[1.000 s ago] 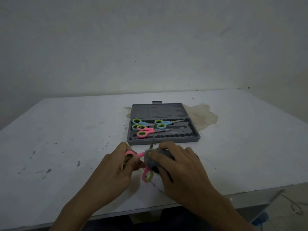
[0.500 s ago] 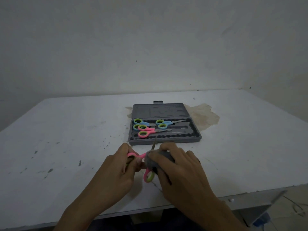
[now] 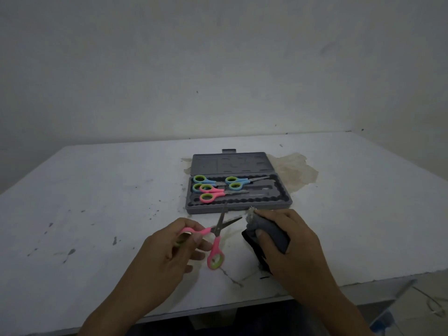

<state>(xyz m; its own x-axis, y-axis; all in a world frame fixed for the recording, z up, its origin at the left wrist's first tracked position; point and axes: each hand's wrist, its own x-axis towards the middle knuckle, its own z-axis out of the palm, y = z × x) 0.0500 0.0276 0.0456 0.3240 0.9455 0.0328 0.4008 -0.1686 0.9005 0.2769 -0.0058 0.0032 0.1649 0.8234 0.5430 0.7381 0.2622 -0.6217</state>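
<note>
My left hand (image 3: 169, 253) grips one pink handle of a pair of pink scissors (image 3: 216, 241), whose blades stand spread apart and point away from me. The other handle loop hangs free below. To the right, my right hand (image 3: 291, 243) holds a bunched grey cloth (image 3: 269, 232) against the white table (image 3: 97, 202), a little apart from the blade tips. Behind both hands lies an open grey plastic case (image 3: 238, 206) holding two blue scissors (image 3: 236, 183) and one pink pair (image 3: 213, 194).
The case lid (image 3: 232, 162) lies flat toward the wall. A brownish stain (image 3: 293, 173) marks the table to the right of the case. The table's front edge runs just below my wrists, with floor and a metal leg at the lower right.
My hands have moved apart. The cloth came off the scissors to the right, and the blades, earlier covered by the cloth, are now bare and spread.
</note>
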